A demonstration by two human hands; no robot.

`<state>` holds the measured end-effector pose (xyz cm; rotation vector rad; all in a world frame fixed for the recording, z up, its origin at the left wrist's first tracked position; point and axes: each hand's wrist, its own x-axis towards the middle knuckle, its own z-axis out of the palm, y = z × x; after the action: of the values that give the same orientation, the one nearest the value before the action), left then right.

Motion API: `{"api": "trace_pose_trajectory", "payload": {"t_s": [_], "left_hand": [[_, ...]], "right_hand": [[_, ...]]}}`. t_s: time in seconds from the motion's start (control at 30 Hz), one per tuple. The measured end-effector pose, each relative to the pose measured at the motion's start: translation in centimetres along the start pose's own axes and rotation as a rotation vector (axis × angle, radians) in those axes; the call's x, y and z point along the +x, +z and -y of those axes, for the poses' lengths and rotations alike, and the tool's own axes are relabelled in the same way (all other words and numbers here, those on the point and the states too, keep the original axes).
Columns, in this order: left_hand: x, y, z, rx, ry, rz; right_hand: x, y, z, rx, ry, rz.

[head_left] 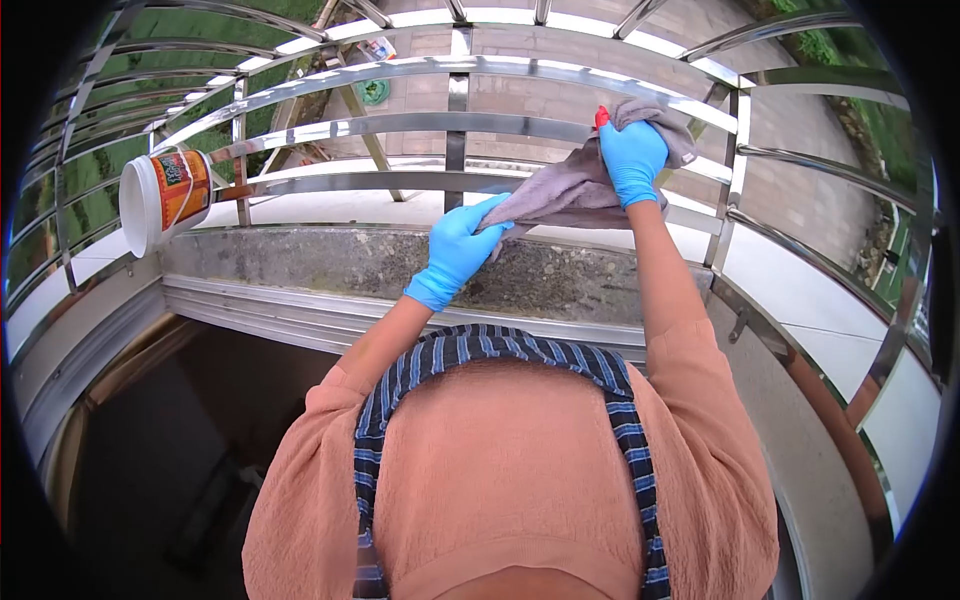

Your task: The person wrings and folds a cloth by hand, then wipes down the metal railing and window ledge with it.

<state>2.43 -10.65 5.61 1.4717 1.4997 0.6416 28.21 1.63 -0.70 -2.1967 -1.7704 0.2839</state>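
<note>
Both my hands wear blue gloves. My right hand (633,158) grips the upper end of a grey cloth (575,190) against a steel window grille bar (400,125). A bit of red shows at the fingertips. My left hand (457,250) holds the cloth's lower end, just above the stone sill (330,262). The cloth stretches between the two hands.
A white bucket (160,198) with an orange label hangs on the grille at the left. The curved steel bars (750,150) enclose the sill on all sides. Far below lie paved ground (800,120) and grass. The aluminium window track (300,310) runs under the sill.
</note>
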Motion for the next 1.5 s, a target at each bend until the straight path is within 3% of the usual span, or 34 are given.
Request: {"api": "trace_pose_trajectory", "payload": {"t_s": [0.1, 0.27, 0.3, 0.33, 0.43, 0.53, 0.7, 0.8, 0.9, 0.97, 1.03, 1.1, 1.23, 1.33, 1.4, 1.43, 1.5], "left_hand": [[-1.2, -1.4, -1.1, 0.070, -0.058, -0.046], [-1.4, -2.7, -0.5, -0.024, -0.117, -0.133], [-1.2, -2.9, -0.5, -0.004, -0.098, -0.153], [-1.0, -3.1, -0.5, 0.016, -0.081, -0.175], [-0.4, -3.8, -0.1, 0.048, -0.024, -0.164], [1.1, -4.2, -0.6, 0.151, 0.049, -0.180], [2.9, -6.2, 1.6, 0.427, 0.332, -0.214], [5.1, -8.0, 3.7, 0.473, 0.317, -0.252], [7.8, -8.2, 7.0, 0.475, 0.339, -0.361], [8.6, -8.0, 8.2, 0.495, 0.307, -0.438], [9.1, -7.6, 8.2, 0.564, 0.236, -0.472], [8.6, -7.3, 7.9, 0.624, 0.206, -0.469], [9.0, -7.4, 8.2, 0.599, 0.241, -0.495], [8.8, -7.4, 8.2, 0.566, 0.180, -0.421], [9.1, -7.9, 7.6, 0.469, 0.145, -0.374], [8.8, -9.6, 5.6, 0.376, -0.010, -0.122], [8.4, -12.4, 7.0, -0.085, -0.016, -0.255]], "right_hand": [[-0.4, 2.2, 7.9, 0.064, -0.154, 0.155], [3.5, 2.6, 15.9, 0.106, -0.476, 0.900], [5.1, 6.1, 16.5, 0.131, -0.508, 1.069], [6.4, 8.2, 16.7, 0.216, -0.353, 1.307], [6.4, 10.9, 14.2, 0.384, -0.296, 1.473], [5.8, 5.2, 14.1, 0.395, -0.578, 1.173], [5.4, 3.6, 12.1, 0.387, -0.286, 0.974], [7.0, 6.3, 9.4, 0.677, -0.091, 1.118], [7.6, 6.2, 11.1, 0.675, -0.077, 1.186], [6.6, 7.3, 12.8, 0.890, -0.154, 1.075], [6.9, 6.1, 13.2, 0.786, -0.303, 1.085], [8.0, 8.7, 12.0, 0.665, -0.308, 1.257], [7.4, 9.4, 12.3, 0.694, -0.341, 1.231], [6.1, 7.3, 13.9, 0.418, -0.524, 1.073], [3.7, 6.9, 14.3, 0.085, -0.619, 0.774], [2.5, 5.7, 14.7, 0.004, -0.616, 0.680], [1.7, 4.2, 15.2, -0.105, -0.739, 0.478]]}}
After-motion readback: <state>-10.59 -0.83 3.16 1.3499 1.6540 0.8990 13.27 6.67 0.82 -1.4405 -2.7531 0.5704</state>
